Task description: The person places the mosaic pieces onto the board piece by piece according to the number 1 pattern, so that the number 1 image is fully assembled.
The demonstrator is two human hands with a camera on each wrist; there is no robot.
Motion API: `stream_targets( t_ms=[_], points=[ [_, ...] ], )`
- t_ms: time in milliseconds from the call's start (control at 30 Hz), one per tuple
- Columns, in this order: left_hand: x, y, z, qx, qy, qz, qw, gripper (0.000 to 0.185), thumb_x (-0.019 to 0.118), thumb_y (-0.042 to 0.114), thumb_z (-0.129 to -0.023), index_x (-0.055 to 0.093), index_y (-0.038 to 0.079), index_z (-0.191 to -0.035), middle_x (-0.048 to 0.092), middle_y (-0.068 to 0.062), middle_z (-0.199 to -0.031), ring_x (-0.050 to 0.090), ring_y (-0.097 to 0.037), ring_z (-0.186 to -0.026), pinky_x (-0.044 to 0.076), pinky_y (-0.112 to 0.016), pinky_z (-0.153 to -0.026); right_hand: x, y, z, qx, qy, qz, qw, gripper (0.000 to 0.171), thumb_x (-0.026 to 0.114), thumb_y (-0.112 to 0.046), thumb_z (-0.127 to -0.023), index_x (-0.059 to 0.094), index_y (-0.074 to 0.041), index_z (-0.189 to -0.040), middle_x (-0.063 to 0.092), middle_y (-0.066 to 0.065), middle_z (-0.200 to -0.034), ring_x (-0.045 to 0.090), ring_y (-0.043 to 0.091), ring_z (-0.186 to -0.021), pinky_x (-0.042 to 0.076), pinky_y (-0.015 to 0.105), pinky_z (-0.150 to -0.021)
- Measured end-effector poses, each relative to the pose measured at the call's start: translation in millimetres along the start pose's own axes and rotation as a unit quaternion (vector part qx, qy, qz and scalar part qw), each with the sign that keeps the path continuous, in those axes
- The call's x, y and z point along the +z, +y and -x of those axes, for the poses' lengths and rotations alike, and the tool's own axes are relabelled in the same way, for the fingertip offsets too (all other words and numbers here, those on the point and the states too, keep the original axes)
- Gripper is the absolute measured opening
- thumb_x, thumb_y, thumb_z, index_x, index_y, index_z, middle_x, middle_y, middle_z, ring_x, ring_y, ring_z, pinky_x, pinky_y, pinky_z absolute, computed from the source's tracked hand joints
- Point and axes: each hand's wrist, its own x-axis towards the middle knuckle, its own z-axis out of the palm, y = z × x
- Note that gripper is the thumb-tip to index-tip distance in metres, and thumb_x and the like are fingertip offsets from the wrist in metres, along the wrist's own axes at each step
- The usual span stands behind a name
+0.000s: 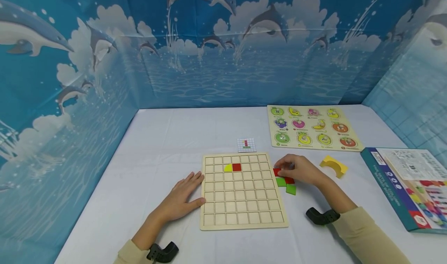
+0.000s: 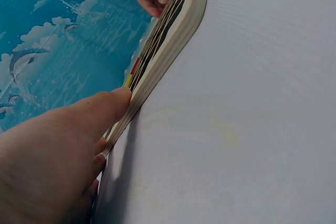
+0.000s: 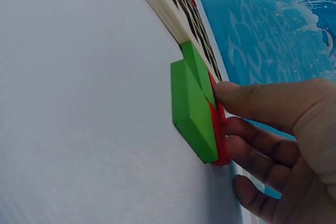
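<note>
Only two tiles, yellow (image 1: 227,167) and red (image 1: 236,167), sit in the grid board (image 1: 241,213). The right hand (image 1: 300,170) pinches a red block (image 1: 277,172) at the board's right edge; the left hand (image 1: 183,197) lies flat, fingers straight, steadying the left edge.

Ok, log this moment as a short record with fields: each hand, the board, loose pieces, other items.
left hand: flat on the white table, fingertips against the left edge of the wooden grid board
right hand: fingers on a red square tile right of the board
board: yellow quarter-circle tile and red square tile in cell
loose: green tiles, yellow arch block
other: fruit peg puzzle, game box, pattern card
</note>
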Motion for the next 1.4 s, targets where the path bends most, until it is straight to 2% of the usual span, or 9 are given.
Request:
stream_targets(
  t_ms=[267, 433, 567, 700, 1067, 1400],
  points=[
    [0.3, 0.2, 0.4, -0.001, -0.001, -0.002, 1.0000, 0.074, 0.060, 0.045, -0.095, 0.032, 0.010, -0.153, 0.026, -0.007, -0.158, 0.016, -0.027, -0.147, 0.013, -0.053, -0.116, 2.2, 1.0, 0.1, -0.004, 0.000, 0.008, 1.000, 0.018, 0.078, -0.015, -0.085, 0.074, -0.010, -0.101, 0.063, -0.001, -0.093, 0.050, 0.019, -0.081, 0.047, 0.026, -0.066],
    [0.3, 0.0, 0.6, -0.001, -0.001, -0.003, 1.0000, 0.074, 0.059, 0.046, -0.095, 0.032, 0.011, -0.153, 0.027, -0.007, -0.158, 0.016, -0.026, -0.147, 0.014, -0.053, -0.116, 3.5, -0.1, 0.9, -0.001, 0.005, 0.005, 1.000, 0.015, 0.078, -0.012, -0.083, 0.071, -0.013, -0.097, 0.059, -0.002, -0.087, 0.051, 0.019, -0.082, 0.047, 0.028, -0.071],
    [0.2, -0.1, 0.8, -0.002, -0.001, -0.002, 1.0000, 0.074, 0.059, 0.047, -0.095, 0.032, 0.011, -0.153, 0.026, -0.007, -0.158, 0.015, -0.026, -0.147, 0.014, -0.053, -0.116, 3.4, 0.0, 1.2, -0.011, 0.009, -0.005, 1.000, 0.011, 0.076, -0.011, -0.086, 0.071, -0.014, -0.095, 0.062, -0.004, -0.087, 0.053, 0.018, -0.082, 0.049, 0.029, -0.075],
    [0.3, -0.3, 1.0, -0.001, 0.001, -0.002, 1.0000, 0.074, 0.059, 0.047, -0.095, 0.033, 0.011, -0.153, 0.026, -0.007, -0.158, 0.015, -0.027, -0.147, 0.014, -0.053, -0.116, 1.1, -0.5, 1.1, -0.020, 0.013, -0.018, 1.000, 0.005, 0.070, -0.009, -0.090, 0.072, -0.012, -0.094, 0.065, -0.003, -0.089, 0.055, 0.018, -0.080, 0.050, 0.026, -0.072],
    [0.8, -0.4, 1.5, -0.003, 0.001, 0.000, 1.0000, 0.074, 0.059, 0.047, -0.094, 0.033, 0.011, -0.153, 0.026, -0.006, -0.159, 0.015, -0.026, -0.147, 0.013, -0.053, -0.116, -3.5, -5.2, -1.8, -0.009, 0.005, -0.040, 0.999, 0.006, 0.066, -0.007, -0.093, 0.072, -0.007, -0.095, 0.065, 0.001, -0.084, 0.055, 0.019, -0.071, 0.049, 0.026, -0.060],
    [0.6, -0.4, 0.8, 0.003, 0.003, -0.002, 1.0000, 0.074, 0.059, 0.046, -0.095, 0.032, 0.010, -0.153, 0.026, -0.007, -0.158, 0.015, -0.026, -0.147, 0.014, -0.053, -0.116, -6.6, -14.5, -7.0, -0.009, -0.008, -0.041, 0.999, 0.006, 0.066, -0.009, -0.093, 0.072, -0.007, -0.096, 0.065, 0.001, -0.087, 0.054, 0.020, -0.073, 0.049, 0.026, -0.060]
  ],
)
